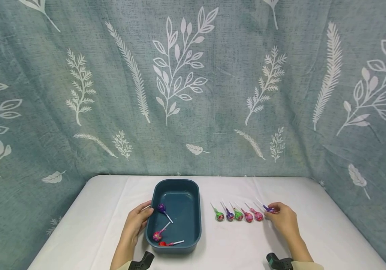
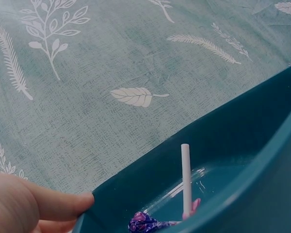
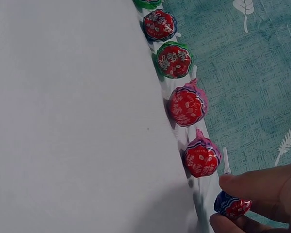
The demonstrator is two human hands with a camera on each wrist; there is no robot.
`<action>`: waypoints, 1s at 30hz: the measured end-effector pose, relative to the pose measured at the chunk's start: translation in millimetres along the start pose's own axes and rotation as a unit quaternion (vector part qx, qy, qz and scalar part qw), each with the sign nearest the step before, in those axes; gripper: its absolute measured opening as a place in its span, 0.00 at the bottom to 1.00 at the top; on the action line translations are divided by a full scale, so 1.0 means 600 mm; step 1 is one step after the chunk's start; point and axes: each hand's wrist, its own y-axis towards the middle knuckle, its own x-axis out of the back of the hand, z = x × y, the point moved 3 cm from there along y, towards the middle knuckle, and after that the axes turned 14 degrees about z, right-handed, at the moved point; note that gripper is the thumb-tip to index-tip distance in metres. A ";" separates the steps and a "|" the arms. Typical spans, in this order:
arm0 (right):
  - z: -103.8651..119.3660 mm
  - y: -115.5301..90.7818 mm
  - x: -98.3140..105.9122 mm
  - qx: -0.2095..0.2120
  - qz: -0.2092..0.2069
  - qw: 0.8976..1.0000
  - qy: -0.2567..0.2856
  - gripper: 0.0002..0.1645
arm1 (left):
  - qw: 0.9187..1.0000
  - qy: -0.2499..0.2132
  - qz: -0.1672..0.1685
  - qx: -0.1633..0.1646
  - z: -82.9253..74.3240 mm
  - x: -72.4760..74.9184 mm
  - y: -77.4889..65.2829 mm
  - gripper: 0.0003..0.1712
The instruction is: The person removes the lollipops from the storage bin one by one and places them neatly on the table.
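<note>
My right hand pinches a blue-wrapped lollipop between thumb and fingers, at the right end of a lollipop row. Beside it lie two pink lollipops, then a green lollipop, a blue lollipop and another green lollipop, sticks pointing away. My left hand grips the left rim of a dark teal plastic bin, its thumb at the edge in the left wrist view. Inside the bin are a purple lollipop, a pink lollipop and a red one near the front wall.
A white cloth covers the table under the bin and the row. Behind it and along both sides hangs a grey-green curtain with white leaf prints. The bin stands left of the row, with white cloth between them.
</note>
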 end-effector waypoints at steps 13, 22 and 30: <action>-0.004 0.003 -0.009 -0.018 0.011 1.000 -0.014 0.18 | 1.000 0.008 0.003 0.003 -0.001 0.000 0.000 0.25; -0.005 0.003 -0.014 -0.021 0.008 0.999 -0.027 0.20 | 1.000 0.010 0.003 0.003 0.000 0.001 0.000 0.25; -0.005 0.004 -0.017 -0.025 0.011 0.999 -0.041 0.21 | 1.000 0.010 0.003 0.001 0.000 0.000 -0.001 0.25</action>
